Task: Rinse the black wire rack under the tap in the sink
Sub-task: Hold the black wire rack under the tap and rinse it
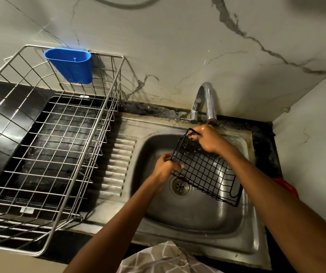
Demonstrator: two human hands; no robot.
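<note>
A black wire rack (207, 170) hangs tilted over the steel sink (195, 215), its far end raised toward the curved chrome tap (204, 102). My left hand (165, 166) grips the rack's left edge, fingers curled round the wire. My right hand (208, 137) grips the rack's upper far corner just below the tap spout. The rack's lower right corner points down over the basin near the drain (180, 186). I cannot make out a water stream.
A large steel wire dish basket (45, 154) stands on the dark counter to the left, with a blue plastic cup (70, 65) hooked on its back rim. The ribbed drainboard (116, 166) lies between basket and basin. Something red (285, 186) sits at the sink's right edge.
</note>
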